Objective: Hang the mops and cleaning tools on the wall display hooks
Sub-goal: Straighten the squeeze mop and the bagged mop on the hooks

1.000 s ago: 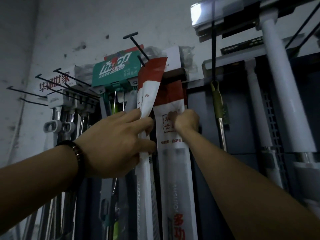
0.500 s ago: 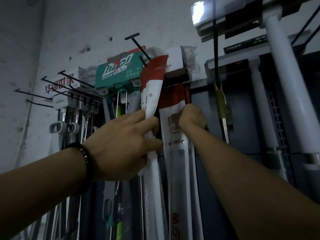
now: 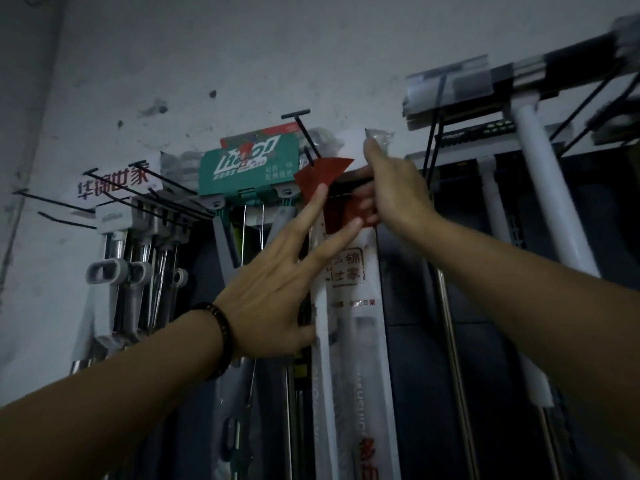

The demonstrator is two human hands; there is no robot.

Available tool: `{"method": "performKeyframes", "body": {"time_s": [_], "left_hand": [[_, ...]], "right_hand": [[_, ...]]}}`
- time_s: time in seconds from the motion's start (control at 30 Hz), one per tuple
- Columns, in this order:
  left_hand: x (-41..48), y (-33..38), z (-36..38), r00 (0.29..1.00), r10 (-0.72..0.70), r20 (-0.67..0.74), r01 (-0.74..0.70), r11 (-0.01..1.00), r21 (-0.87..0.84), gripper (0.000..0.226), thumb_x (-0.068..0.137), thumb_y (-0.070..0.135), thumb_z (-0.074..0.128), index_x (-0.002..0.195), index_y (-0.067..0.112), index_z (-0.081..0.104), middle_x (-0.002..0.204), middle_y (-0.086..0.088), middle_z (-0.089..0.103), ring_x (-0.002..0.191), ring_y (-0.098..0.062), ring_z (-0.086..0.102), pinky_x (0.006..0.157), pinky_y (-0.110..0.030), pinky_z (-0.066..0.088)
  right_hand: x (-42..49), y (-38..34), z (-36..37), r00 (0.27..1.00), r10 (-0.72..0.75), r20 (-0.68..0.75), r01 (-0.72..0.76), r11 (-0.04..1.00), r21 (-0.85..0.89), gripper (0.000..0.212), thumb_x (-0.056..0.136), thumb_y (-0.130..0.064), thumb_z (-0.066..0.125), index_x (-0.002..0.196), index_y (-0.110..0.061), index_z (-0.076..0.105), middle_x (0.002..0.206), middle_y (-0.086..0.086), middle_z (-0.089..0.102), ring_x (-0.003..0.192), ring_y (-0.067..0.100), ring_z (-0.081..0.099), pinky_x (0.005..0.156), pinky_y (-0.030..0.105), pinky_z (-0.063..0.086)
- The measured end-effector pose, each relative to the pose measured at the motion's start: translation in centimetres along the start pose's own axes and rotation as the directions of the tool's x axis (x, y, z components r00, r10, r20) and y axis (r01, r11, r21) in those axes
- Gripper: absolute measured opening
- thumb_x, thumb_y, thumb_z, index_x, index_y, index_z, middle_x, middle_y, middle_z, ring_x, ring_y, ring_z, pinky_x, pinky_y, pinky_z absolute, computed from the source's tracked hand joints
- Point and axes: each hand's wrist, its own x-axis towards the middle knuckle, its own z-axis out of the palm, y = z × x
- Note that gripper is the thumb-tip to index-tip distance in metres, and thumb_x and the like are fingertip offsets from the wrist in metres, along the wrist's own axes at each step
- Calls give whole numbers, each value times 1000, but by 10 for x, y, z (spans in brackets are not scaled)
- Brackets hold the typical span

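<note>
Two long white mop packages with red tops hang side by side against the wall display, the left one [image 3: 320, 306] and the right one [image 3: 360, 306]. My left hand [image 3: 277, 282] is spread with straight fingers; its index fingertip touches the left package's red top [image 3: 322, 171]. Higher up, my right hand [image 3: 391, 188] has its lower fingers curled on the right package's red top, while its index finger points up. A black T-ended display hook [image 3: 304, 129] sticks out just above the red tops.
A green header card [image 3: 249, 168] hangs left of the packages over grey mop handles. Further left are several bare black hooks [image 3: 114, 199] and chrome-handled tools [image 3: 114, 271]. A thin metal pole [image 3: 450, 323] and thick white poles [image 3: 547, 188] hang at the right.
Both hands rose towards the hooks. My left hand let go of the left package and spread its fingers. My right hand moved up from the package's white part to its red top.
</note>
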Motion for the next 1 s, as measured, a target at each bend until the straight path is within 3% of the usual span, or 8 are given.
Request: {"method": "performKeyframes", "body": {"time_s": [0.07,0.13,0.23,0.33,0.53,0.73,0.9,1.0], "left_hand": [[4,-2,1,999,-5,-37,1,996,-91,123,72,58,67,160,37,-16,165,-6,-35,159,-32,-5,96,-47,58],[10,-4,1,998,-44,-46,37,989,-146,142,66,52,85,157,40,-23,163,-2,-40,159,-30,-9,99,-48,57],[21,-10,0,985,-171,15,169,949,-264,164,53,45,98,150,45,-34,159,11,-45,158,-29,-9,104,-51,54],[30,-20,6,958,-264,112,287,894,-344,172,46,52,100,146,47,-40,157,18,-45,156,-21,-17,122,-57,31],[51,-30,20,932,-286,222,323,935,-149,172,42,63,95,150,41,-37,158,8,-46,153,-22,-29,128,-56,6],[68,-29,51,921,-348,175,338,937,85,174,43,75,88,152,25,-38,158,-14,-45,152,-32,-31,124,-47,-12],[81,-29,80,911,-343,229,326,939,109,173,48,62,94,153,17,-36,158,-17,-43,151,-38,-31,128,-54,6],[87,-32,98,894,-366,259,345,930,126,174,48,60,95,152,16,-37,160,-19,-40,151,-38,-32,128,-55,5]], "right_hand": [[-3,-18,-3,995,3,101,-8,999,50,69,92,-77,45,101,-16,76,87,6,80,76,24,78,76,49,66],[-5,-31,-1,986,-9,169,5,1000,24,64,86,-77,58,96,-16,77,86,3,81,77,23,79,77,46,66],[-4,-39,2,977,-62,202,81,993,-87,39,86,-55,75,92,-17,77,83,-3,81,73,13,78,74,36,65],[8,-35,6,991,-33,130,56,983,-174,19,85,-34,81,93,-17,76,84,-1,79,74,16,78,76,40,66],[33,-16,11,999,-30,18,34,943,-330,17,79,-33,84,80,-18,78,79,0,78,74,21,76,74,41,66],[56,15,22,1000,7,-2,-8,938,-347,14,81,-31,81,80,-18,76,79,0,76,75,22,75,74,43,66],[73,47,32,999,31,-38,-42,938,-343,14,77,-30,81,82,-18,75,84,2,76,80,24,74,76,44,66],[82,68,34,997,54,-52,-67,951,-303,15,76,-29,83,77,-16,76,80,2,76,77,23,74,76,42,66]]}}
